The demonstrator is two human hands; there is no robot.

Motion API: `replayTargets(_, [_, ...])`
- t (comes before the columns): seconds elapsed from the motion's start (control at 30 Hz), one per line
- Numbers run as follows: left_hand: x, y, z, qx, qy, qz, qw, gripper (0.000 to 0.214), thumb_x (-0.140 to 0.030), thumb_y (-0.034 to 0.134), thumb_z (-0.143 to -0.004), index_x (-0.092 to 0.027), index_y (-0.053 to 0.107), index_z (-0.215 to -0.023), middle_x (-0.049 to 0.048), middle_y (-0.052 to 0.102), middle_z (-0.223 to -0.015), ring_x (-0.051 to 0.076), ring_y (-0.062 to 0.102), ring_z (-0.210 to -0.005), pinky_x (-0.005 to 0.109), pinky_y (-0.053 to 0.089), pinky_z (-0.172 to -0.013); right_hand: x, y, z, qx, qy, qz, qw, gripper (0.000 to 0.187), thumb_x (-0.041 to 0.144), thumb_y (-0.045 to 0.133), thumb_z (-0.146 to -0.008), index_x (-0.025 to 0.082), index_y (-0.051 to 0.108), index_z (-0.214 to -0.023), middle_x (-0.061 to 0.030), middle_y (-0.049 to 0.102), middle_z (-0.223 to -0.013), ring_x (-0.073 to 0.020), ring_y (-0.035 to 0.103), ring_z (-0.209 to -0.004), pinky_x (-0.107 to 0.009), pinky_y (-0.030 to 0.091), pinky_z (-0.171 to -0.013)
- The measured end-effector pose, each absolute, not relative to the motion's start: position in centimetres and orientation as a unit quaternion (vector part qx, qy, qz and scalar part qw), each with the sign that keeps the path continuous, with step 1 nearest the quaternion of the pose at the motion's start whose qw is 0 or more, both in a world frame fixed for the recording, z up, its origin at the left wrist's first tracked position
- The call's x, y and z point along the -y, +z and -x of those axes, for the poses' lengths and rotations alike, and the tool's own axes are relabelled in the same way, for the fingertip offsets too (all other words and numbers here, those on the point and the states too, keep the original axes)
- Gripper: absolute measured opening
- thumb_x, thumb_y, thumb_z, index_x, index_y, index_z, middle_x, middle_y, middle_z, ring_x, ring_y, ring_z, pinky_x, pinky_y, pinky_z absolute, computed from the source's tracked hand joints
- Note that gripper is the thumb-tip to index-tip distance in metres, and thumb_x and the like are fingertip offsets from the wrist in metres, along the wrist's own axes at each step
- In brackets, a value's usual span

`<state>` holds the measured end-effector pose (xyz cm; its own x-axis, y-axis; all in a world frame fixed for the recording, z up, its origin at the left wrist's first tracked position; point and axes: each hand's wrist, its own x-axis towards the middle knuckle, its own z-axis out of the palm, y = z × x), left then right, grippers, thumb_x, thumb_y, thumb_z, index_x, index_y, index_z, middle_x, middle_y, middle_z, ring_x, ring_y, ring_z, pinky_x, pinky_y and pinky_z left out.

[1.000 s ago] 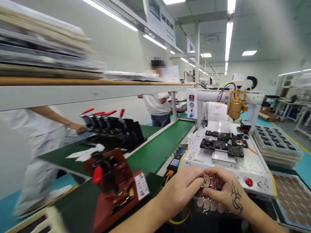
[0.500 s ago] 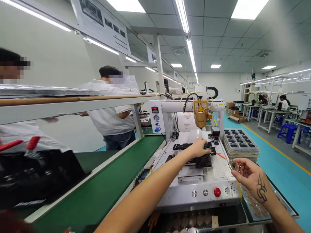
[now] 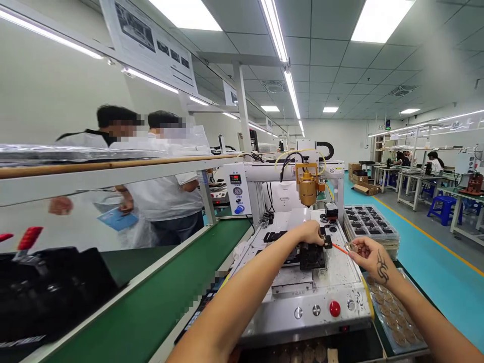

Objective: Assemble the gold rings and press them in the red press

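My left hand reaches out over the machine bed, its fingers pinched on a small part at the black fixture. My right hand hovers by the bed's right edge and pinches a small round metal ring. Both arms stretch forward from the bottom of the view. A gold screwdriver head hangs on its gantry above the back of the bed.
A tray of round brown parts lies at lower right, with stacked dark trays behind it. A green conveyor belt runs along the left. Two people in white shirts stand beyond the shelf rail. A red button sits on the machine front.
Both hands came apart from in front of me: the left went out to the fixture, and the right carried the ring up to the bed's right edge. The view lifted and turned right.
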<state>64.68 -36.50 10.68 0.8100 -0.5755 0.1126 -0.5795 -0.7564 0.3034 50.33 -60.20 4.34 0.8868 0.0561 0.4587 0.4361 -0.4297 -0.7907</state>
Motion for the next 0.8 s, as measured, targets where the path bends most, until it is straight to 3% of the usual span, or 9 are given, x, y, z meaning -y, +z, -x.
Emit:
replayTargets(0.2, [32.3,13.7,-60.3,0.323,0.091,-0.913,0.233,0.021,-0.025,0.075,-0.09,-0.015,0.072,-0.108,0.0077,0.077,-0.108,0.023,0.072,-0.101,0.037,0.058,-0.092,56.2,3.9,-58.3,0.214,-0.121,0.842,0.481,0.036,0.046,0.081,-0.082,0.016,0.069,-0.097,-0.0014,0.067,-0.079,-0.0158,0.057,-0.07,-0.029,0.047,-0.065])
replayTargets(0.33, [28.9,15.4,-55.6,0.343,0.135,-0.891,0.266,0.018,-0.022,0.07,-0.085,-0.019,0.071,-0.103,0.0059,0.079,-0.106,0.024,0.071,-0.101,0.036,0.055,-0.094,55.1,4.1,-62.4,0.253,-0.044,0.866,0.428,0.029,0.041,0.08,-0.092,0.015,0.07,-0.097,0.001,0.067,-0.079,-0.0139,0.061,-0.068,-0.028,0.051,-0.064])
replayTargets(0.47, [25.7,15.9,-50.8,0.348,0.165,-0.888,0.25,0.018,-0.022,0.068,-0.085,-0.021,0.07,-0.102,0.0051,0.078,-0.105,0.025,0.07,-0.097,0.038,0.055,-0.089,55.3,4.9,-63.7,0.297,-0.006,0.88,0.371,0.025,0.041,0.074,-0.1,0.015,0.072,-0.102,0.0,0.072,-0.092,-0.0164,0.069,-0.078,-0.033,0.059,-0.074])
replayTargets(0.8, [21.5,14.2,-43.4,0.342,0.165,-0.889,0.257,0.024,-0.019,0.061,-0.086,-0.024,0.066,-0.109,0.0037,0.076,-0.107,0.023,0.07,-0.098,0.037,0.057,-0.091,54.9,3.8,-63.5,0.287,-0.097,0.892,0.335,0.031,0.046,0.074,-0.091,0.019,0.084,-0.103,-0.0116,0.078,-0.106,-0.0307,0.07,-0.102,-0.037,0.053,-0.084])
